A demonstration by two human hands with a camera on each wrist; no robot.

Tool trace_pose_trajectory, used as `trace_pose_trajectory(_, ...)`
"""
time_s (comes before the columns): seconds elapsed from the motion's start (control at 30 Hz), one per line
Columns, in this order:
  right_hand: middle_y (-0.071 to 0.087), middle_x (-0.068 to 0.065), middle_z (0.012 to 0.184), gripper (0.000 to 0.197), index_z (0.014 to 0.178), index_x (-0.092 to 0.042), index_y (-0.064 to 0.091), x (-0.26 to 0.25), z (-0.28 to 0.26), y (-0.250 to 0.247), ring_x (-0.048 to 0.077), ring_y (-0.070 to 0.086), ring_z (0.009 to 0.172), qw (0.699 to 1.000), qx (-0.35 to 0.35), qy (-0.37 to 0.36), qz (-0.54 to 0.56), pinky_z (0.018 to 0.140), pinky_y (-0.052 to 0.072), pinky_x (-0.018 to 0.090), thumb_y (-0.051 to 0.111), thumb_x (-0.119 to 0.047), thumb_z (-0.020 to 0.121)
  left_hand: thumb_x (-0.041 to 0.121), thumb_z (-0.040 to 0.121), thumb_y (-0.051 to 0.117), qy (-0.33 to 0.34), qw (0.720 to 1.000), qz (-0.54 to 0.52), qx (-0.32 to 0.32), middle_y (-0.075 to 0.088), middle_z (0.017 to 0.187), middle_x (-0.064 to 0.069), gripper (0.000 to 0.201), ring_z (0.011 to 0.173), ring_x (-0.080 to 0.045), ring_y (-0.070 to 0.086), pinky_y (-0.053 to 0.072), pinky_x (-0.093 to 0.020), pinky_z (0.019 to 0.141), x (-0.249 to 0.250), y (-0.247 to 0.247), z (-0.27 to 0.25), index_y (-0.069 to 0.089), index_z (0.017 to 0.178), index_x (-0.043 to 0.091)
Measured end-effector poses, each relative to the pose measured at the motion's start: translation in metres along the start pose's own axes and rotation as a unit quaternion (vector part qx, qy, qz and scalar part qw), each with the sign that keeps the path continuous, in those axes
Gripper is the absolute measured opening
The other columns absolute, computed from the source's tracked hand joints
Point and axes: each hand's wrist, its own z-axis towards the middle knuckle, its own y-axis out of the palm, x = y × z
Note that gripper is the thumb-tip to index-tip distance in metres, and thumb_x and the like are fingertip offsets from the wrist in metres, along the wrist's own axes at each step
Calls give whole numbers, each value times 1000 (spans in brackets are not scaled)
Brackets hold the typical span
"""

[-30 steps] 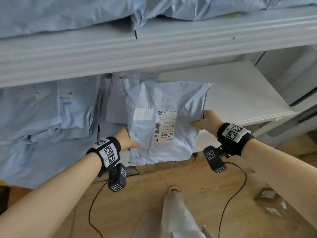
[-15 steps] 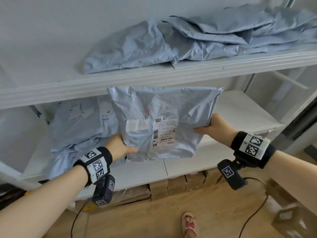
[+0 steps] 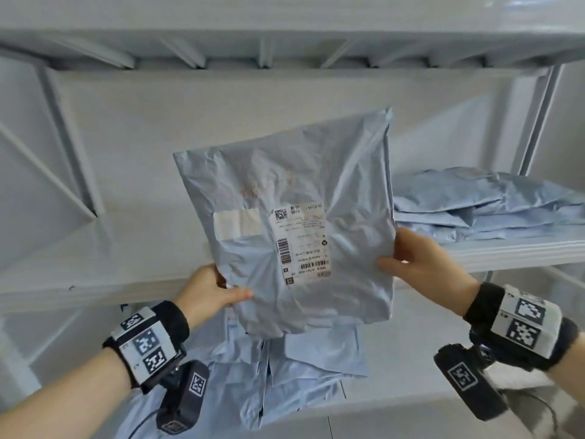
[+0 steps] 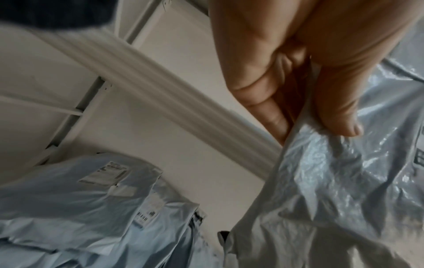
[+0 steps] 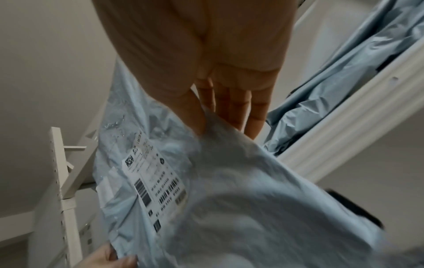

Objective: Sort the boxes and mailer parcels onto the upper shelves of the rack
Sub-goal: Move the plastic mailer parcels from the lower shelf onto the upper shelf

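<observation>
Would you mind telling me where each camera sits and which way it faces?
Head: worn on the head, facing the rack's shelf; shows both forearms, left hand, right hand.
Left wrist: looks along the left hand's fingers pinching the parcel.
Right wrist: looks along the right hand; the left hand's fingertips show too.
Shared: all show the parcel.

The held mailer parcel (image 3: 294,229) hides the fingers of both hands behind it and covers the lower-shelf mailers (image 3: 285,369) toward 12 o'clock. Its shipping label (image 3: 300,242) text is too small to read. At 3 o'clock, the stacked mailers (image 3: 493,204) run past the edge.
</observation>
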Motion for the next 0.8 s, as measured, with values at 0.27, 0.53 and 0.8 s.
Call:
trace_pose_trajectory(0.27,68,14,91,15,97,-5,60,-11,57,-7,34,63,89,997,-26,-9,-77,82,52,51,59,-5,82,9,80,74,-11,996,-84,27,75,97,5,35,89,-14,72,58,-25,67,36,-24,55,62,111,20)
trace_pose_trajectory(0.53,71,2,95,39,115,-16,57,-17,130,-37,23,68,89,997,-45,-26,-50,86,53,47,62,1,80,22,83,73,34,993,-10,117,62,111,2,81,105,-8,59,45,-27,92,76,-25,109,25,146,40)
trace_pose_trajectory(0.8,62,1,103,59,136,-23,45,-18,196,-36,17,57,79,987,-49,-60,-141,75,45,27,62,-3,82,9,90,64,0,994,30,101,65,114,2,18,113,-16,59,41,-36,107,85,-24,158,72,98,23)
